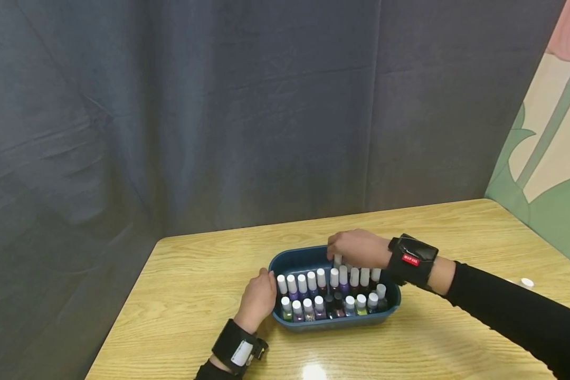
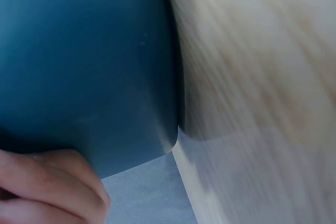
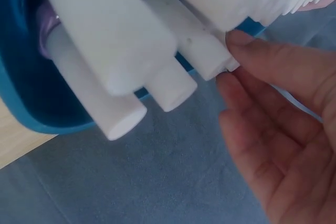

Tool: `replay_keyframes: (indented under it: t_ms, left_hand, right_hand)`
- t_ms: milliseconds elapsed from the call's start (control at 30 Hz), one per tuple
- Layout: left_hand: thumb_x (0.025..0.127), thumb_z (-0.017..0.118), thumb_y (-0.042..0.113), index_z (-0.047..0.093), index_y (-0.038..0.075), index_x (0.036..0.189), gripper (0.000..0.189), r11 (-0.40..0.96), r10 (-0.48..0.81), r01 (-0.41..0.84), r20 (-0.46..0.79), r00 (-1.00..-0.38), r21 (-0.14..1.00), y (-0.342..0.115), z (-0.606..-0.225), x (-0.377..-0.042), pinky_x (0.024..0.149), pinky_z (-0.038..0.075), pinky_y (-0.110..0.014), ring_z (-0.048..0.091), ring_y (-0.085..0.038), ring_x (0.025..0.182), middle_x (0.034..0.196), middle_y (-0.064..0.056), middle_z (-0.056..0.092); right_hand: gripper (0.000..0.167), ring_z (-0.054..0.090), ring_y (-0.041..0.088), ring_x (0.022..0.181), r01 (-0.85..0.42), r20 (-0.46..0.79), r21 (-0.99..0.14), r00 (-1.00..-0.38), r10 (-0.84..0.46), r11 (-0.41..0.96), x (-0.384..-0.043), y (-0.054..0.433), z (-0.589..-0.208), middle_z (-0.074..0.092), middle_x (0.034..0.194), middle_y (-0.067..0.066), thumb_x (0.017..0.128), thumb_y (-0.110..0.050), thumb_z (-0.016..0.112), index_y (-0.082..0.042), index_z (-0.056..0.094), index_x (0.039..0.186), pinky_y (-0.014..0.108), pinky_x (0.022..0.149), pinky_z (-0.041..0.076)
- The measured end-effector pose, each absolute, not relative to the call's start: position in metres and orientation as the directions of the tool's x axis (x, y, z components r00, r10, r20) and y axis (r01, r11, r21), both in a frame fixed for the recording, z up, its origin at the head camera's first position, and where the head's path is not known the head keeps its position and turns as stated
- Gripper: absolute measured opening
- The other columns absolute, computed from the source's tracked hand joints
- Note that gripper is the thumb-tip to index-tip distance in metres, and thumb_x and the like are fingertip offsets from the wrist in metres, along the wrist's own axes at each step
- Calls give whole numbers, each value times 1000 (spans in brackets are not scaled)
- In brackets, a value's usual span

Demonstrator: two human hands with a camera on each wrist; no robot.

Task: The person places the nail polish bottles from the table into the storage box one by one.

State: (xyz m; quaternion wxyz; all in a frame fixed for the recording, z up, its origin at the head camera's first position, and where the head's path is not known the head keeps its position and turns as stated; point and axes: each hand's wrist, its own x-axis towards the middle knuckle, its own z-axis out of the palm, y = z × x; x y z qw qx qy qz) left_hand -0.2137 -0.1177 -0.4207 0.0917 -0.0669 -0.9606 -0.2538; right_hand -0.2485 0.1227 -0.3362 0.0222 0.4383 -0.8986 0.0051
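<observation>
A dark blue oval bin (image 1: 332, 325) stands on the table, with rows of nail polish bottles (image 1: 296, 310) upright inside; most have white caps and a couple have black ones. My left hand (image 1: 258, 298) grips the bin's left end, its curled fingers (image 2: 58, 182) at the rim in the left wrist view. Over the bin's far side, my right hand (image 1: 361, 248) pinches the white cap of a nail polish bottle (image 3: 202, 51) between thumb and fingertips. That bottle's lower part is hidden in the bin. Other white caps (image 3: 126, 121) stick up close beside it.
The wooden table (image 1: 185, 295) runs to a grey curtain (image 1: 266, 132) behind. A small white-topped item (image 1: 526, 283) lies at the right, partly behind the right sleeve (image 1: 513, 316). A painted wall (image 1: 551, 158) borders the table's right side.
</observation>
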Motion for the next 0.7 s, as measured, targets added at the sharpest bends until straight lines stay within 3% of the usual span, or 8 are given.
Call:
replay_keyframes:
  t_ms: [300,700]
  left_hand:
    - [96,42,12,51,-4,83,22,865,82,184,229,-970,467,-118,-422,-213,49,44,-41,62,-35,61,61,-19,55]
    - [96,42,13,51,-4,84,23,864,79,174,215,-973,473,-117,-421,-213,50,44,-41,62,-35,63,63,-19,56]
  right_hand:
    - [28,63,17,87,-750,125,-38,-659,-742,660,-243,140,-327,66,97,3,74,-6,74,-10,69,101,29,71,52]
    - [30,63,14,85,-657,325,54,-701,-635,752,-197,213,-305,66,95,-3,69,-12,78,-16,68,98,29,67,51]
